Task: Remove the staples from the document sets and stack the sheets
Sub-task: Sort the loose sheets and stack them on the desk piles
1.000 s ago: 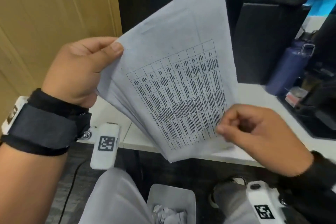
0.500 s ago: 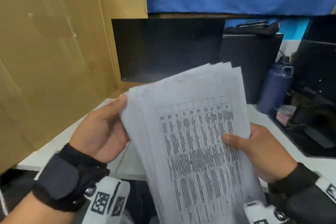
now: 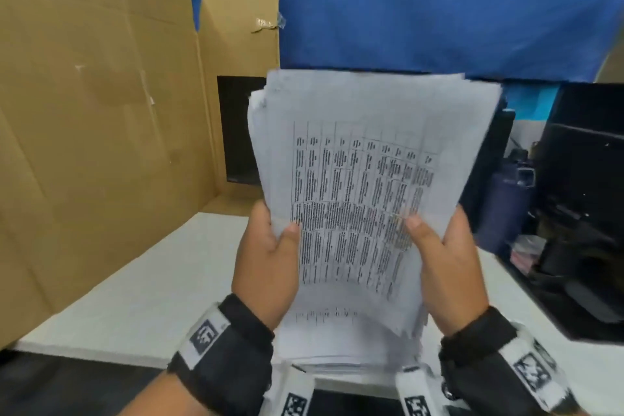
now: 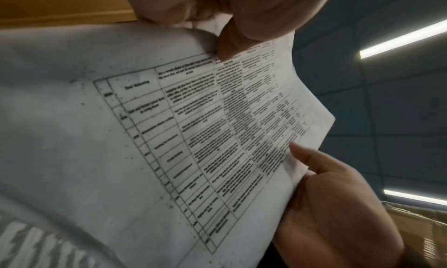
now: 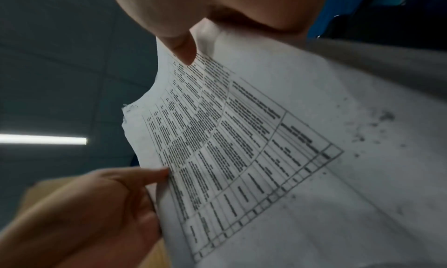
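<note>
A bundle of white printed sheets (image 3: 364, 152) with a table of text stands upright in front of me, its lower end resting on a flat stack of sheets (image 3: 337, 361) at the table's near edge. My left hand (image 3: 266, 257) grips the bundle's left edge, thumb on the front. My right hand (image 3: 442, 257) grips its right edge the same way. In the left wrist view the left thumb (image 4: 227, 42) presses the printed sheet (image 4: 193, 138). The right wrist view shows the right thumb (image 5: 184, 50) on the sheet (image 5: 241, 148). No staple is visible.
A white table (image 3: 152, 297) lies below. Brown cardboard panels (image 3: 94, 128) stand at the left and back. A blue cloth (image 3: 439, 3) hangs behind. A dark bottle (image 3: 506, 209) and black equipment (image 3: 580, 213) crowd the right side.
The fanned sheets have been gathered and turned upright. Both hands moved from the upper corner and lower edge to the side edges, and the bundle came down onto the stack.
</note>
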The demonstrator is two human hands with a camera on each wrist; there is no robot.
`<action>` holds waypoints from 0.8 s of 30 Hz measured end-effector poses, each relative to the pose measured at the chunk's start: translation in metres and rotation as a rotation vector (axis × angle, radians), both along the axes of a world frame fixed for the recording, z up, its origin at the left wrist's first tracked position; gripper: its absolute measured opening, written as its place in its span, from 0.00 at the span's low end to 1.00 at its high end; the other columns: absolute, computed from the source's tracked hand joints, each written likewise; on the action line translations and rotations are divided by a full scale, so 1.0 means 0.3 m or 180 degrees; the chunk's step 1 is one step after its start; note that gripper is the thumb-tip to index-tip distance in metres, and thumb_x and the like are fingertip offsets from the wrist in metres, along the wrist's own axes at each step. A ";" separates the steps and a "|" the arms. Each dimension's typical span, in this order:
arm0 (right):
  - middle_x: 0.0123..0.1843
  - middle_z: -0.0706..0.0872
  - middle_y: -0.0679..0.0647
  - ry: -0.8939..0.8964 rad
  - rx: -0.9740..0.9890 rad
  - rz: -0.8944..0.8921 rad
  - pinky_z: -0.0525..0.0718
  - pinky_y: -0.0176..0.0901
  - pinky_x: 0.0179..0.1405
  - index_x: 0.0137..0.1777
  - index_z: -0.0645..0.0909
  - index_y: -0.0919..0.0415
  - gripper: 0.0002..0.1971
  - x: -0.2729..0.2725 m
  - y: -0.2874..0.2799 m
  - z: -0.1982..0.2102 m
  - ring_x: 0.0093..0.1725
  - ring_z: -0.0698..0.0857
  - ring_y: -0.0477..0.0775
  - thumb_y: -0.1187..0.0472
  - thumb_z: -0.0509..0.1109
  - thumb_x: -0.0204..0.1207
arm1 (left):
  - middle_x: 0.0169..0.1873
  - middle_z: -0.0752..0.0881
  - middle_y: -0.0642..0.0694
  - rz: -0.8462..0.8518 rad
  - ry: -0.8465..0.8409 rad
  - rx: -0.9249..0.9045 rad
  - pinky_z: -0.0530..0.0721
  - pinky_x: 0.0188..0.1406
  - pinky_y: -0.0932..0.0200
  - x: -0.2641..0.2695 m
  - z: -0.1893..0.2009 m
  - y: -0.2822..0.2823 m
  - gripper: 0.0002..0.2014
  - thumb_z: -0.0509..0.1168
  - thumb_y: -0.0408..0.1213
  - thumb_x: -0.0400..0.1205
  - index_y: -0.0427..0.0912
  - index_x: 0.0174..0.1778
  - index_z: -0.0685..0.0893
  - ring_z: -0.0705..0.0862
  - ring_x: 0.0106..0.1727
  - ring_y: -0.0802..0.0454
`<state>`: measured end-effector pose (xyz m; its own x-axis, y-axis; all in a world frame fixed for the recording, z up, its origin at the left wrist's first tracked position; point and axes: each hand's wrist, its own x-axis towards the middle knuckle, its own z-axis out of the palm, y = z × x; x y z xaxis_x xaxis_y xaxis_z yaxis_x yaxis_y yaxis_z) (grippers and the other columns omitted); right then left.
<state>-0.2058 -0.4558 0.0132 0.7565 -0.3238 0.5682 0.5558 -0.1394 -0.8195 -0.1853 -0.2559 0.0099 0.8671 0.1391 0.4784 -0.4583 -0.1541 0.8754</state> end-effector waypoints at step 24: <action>0.43 0.86 0.46 -0.0061 -0.0329 -0.0631 0.77 0.38 0.37 0.48 0.74 0.52 0.06 0.144 0.041 -0.045 0.40 0.83 0.37 0.60 0.61 0.88 | 0.50 0.95 0.50 -0.0005 0.0855 -0.0593 0.87 0.64 0.33 0.125 -0.099 0.037 0.18 0.60 0.27 0.86 0.53 0.54 0.91 0.92 0.56 0.43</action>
